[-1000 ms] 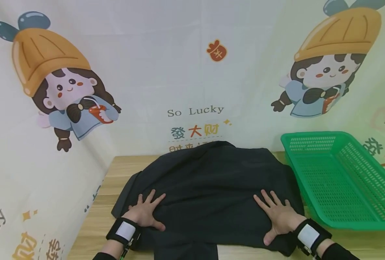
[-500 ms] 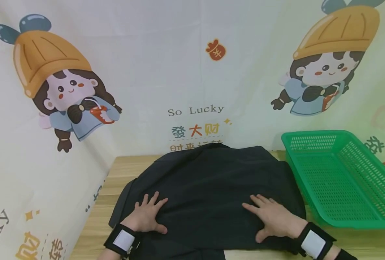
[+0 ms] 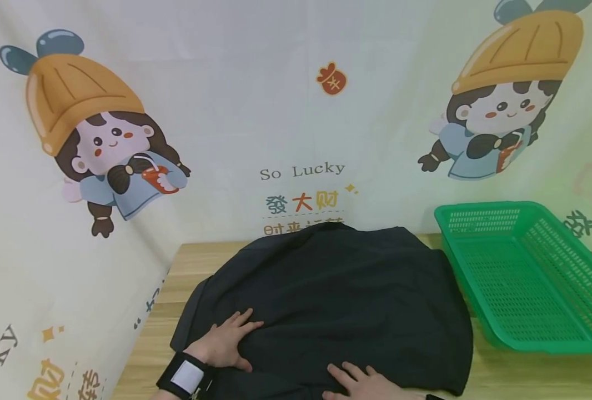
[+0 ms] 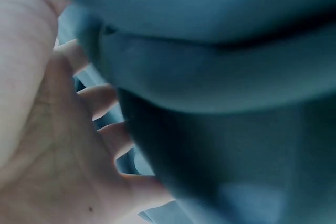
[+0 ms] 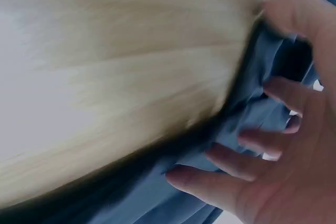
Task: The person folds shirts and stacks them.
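Note:
A black garment (image 3: 346, 300) lies spread over the table, with soft creases running across it. On its left front part my left hand (image 3: 222, 343) rests, fingers spread and pointing away. The left wrist view shows that hand's palm side (image 4: 68, 145) beside a thick fold of the cloth (image 4: 210, 77). My right hand (image 3: 366, 384) is at the front edge of the garment, right of the middle, partly cut off by the frame. In the right wrist view its fingers (image 5: 241, 166) are apart and slightly bent over the cloth's edge, pinching nothing.
A green plastic basket (image 3: 501, 336) with perforated walls stands right of the garment, close to its side. Wooden tabletop (image 3: 196, 258) shows around the cloth. A white printed curtain (image 3: 226, 111) hangs behind and along the left side.
My right hand has swept from the garment's right side leftward and toward me to the front edge. My left hand has stayed on the left part, shifting slightly toward me.

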